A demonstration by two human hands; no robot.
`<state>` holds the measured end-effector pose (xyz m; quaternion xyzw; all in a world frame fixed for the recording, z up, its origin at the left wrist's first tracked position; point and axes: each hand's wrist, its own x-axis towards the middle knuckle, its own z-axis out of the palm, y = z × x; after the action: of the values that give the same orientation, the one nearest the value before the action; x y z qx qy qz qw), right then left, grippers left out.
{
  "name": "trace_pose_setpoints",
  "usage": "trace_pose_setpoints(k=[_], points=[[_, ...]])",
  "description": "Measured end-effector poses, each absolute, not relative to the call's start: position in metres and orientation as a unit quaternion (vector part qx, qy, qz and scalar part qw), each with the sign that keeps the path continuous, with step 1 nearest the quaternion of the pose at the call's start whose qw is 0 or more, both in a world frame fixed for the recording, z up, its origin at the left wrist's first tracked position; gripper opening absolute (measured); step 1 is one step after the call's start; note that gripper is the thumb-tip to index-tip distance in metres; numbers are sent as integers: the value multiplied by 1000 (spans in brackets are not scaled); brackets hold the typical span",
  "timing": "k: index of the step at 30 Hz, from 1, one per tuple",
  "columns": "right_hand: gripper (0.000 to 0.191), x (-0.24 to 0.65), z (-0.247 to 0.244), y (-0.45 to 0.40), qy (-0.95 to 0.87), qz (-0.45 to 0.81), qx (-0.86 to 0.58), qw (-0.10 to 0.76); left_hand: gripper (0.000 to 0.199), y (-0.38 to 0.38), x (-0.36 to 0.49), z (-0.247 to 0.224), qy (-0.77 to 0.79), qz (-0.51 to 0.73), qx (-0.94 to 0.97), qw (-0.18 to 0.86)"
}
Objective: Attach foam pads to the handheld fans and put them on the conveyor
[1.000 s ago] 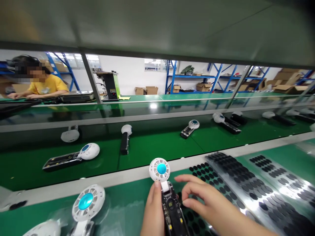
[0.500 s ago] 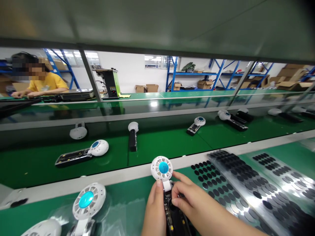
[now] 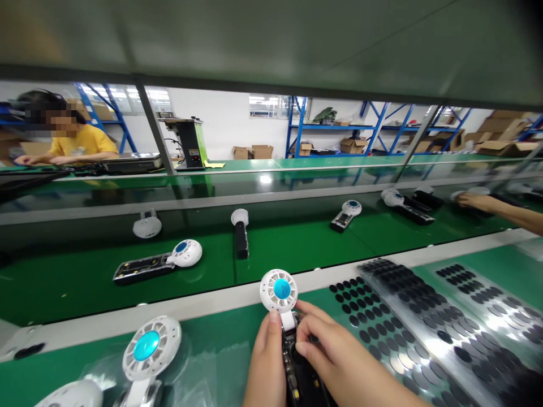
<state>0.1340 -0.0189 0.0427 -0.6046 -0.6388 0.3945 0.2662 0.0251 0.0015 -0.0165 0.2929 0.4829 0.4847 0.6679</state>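
Observation:
A handheld fan [image 3: 279, 290] with a round white head, a blue centre and a black handle [image 3: 302, 370] stands near the bottom middle. My left hand [image 3: 267, 356] grips it from the left, thumb just below the head. On the other side, my right hand [image 3: 324, 345] has thumb and index finger pinched together over the upper handle, another finger reaching behind the head. Whatever is between those fingertips is hidden. Bright parts show along the uncovered handle. To the left lies a second fan [image 3: 151, 347] on clear plastic, beside a partly visible white fan head [image 3: 72, 394].
Sheets of black round stickers [image 3: 373, 316] lie on the bench to the right. Beyond the pale rail [image 3: 203, 299], several fans sit on the green conveyor belt [image 3: 280, 243]. Another person's hand [image 3: 475, 202] reaches in at far right. A person in yellow [image 3: 87, 140] sits across. A panel [image 3: 271, 45] hangs overhead.
Fans on the belt have shifted a little to the right. Another person's arm has come in at the right and touches an item there. My hands have hardly moved.

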Motion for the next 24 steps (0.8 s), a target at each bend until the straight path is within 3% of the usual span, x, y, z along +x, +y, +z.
trace_pose_setpoints(k=[16, 24], points=[[12, 133, 35, -22, -655, 375, -614, 233, 41, 0, 25, -15, 498, 476, 274, 671], [12, 133, 25, -26, -660, 340, -618, 260, 41, 1, 26, -16, 459, 499, 229, 699]])
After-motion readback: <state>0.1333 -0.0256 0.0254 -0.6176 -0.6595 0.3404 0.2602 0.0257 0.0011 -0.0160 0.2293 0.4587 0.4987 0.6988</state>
